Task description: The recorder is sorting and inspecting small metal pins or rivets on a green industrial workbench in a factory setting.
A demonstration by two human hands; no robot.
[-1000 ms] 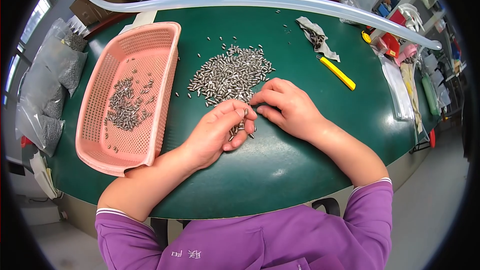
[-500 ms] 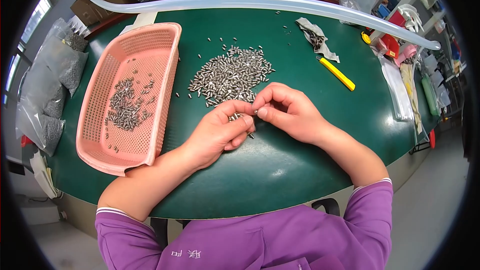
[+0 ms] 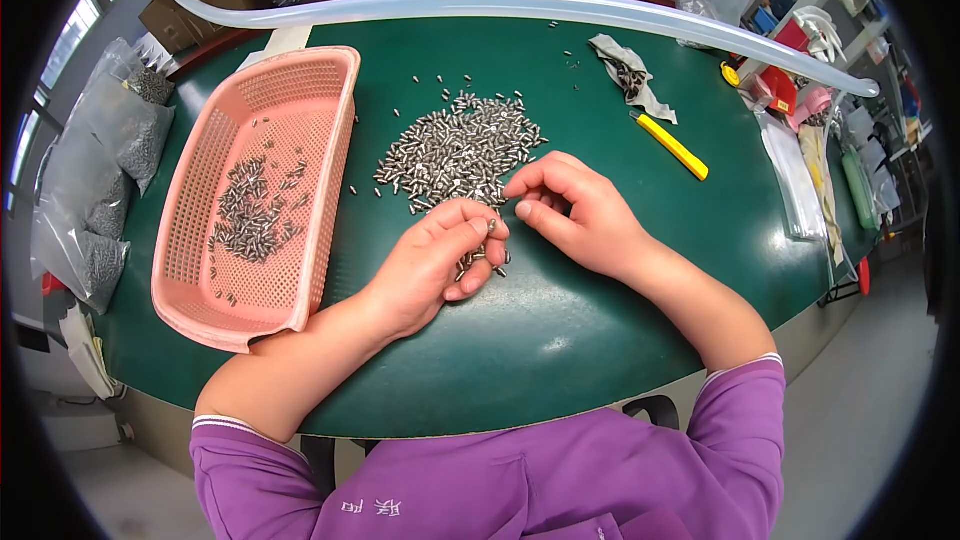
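Note:
A heap of small pointed metal pins [image 3: 460, 145] lies on the green table, just beyond my hands. My left hand [image 3: 440, 255] is closed, with one small metal pin [image 3: 491, 226] pinched between thumb and index finger. Several more pins show at its curled lower fingers; whether these lie in the palm or on the table I cannot tell. Close on its right, my right hand [image 3: 575, 210] has its thumb and index finger apart, with nothing visible between them. Its other fingers are curled and partly hidden.
At left stands a pink perforated basket [image 3: 335, 190] holding more pins, against my left forearm. Filled plastic bags [image 3: 95, 180] sit beyond it. A yellow utility knife [image 3: 672, 147] and a grey cloth [image 3: 655, 105] with dark pieces lie at right. A translucent tube [image 3: 500, 6] spans the far edge.
My right thumb and index finger have parted and drawn slightly away from my left hand. The pin is now visible in the left pinch.

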